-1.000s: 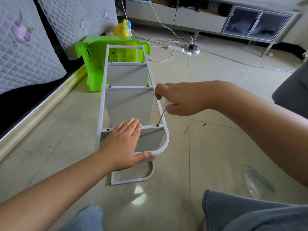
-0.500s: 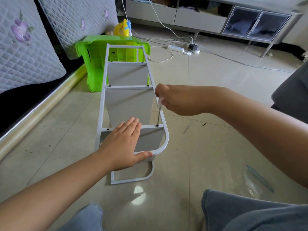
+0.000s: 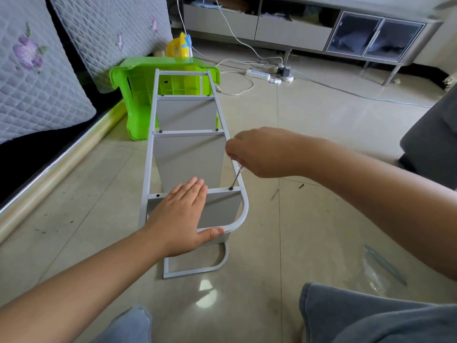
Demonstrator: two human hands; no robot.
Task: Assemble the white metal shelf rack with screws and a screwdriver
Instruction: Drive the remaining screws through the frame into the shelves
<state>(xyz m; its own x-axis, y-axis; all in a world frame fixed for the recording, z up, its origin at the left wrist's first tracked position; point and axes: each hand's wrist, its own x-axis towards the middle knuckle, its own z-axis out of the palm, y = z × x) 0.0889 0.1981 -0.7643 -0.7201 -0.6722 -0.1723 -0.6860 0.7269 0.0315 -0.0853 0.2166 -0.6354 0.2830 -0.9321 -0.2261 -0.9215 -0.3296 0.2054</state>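
Tiled floor (image 3: 321, 231), rack (image 3: 148, 169) under left hand (image 3: 178, 219), right hand (image 3: 259, 152) gripping screwdriver (image 3: 236, 179)

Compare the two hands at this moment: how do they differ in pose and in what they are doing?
The left hand lies flat with straight fingers on the white rack, thumb hooked under its curved end rail; the right hand is curled round a screwdriver. The left hand bears on the frame itself, while the right hand hovers above it, meeting it only through the tool's tip at a screw. Both work at the rack's near crossbar.
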